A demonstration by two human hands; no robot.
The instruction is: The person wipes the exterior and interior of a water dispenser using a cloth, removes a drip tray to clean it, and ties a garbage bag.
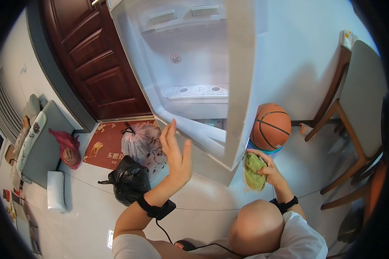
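Observation:
A white water dispenser (134, 47) stands in front of me with its door (241, 82) swung outward. Inside it are two tap levers at the top and a slotted drip tray (196, 91) below. My left hand (177, 153) is raised by the dispenser's lower left edge, fingers stretched and thumb apart, with nothing in it. Whether its fingertips touch the dispenser I cannot tell. Lower right of the door's bottom corner, my right hand (270, 169) grips a crumpled green cloth (253, 173).
A basketball (271, 126) rests on a round blue object behind the door. Chairs (363, 99) stand at the right. A black bag (129, 179) and a pale knotted bag (138, 140) lie left, near a red mat (100, 146). A cable runs from my left wrist.

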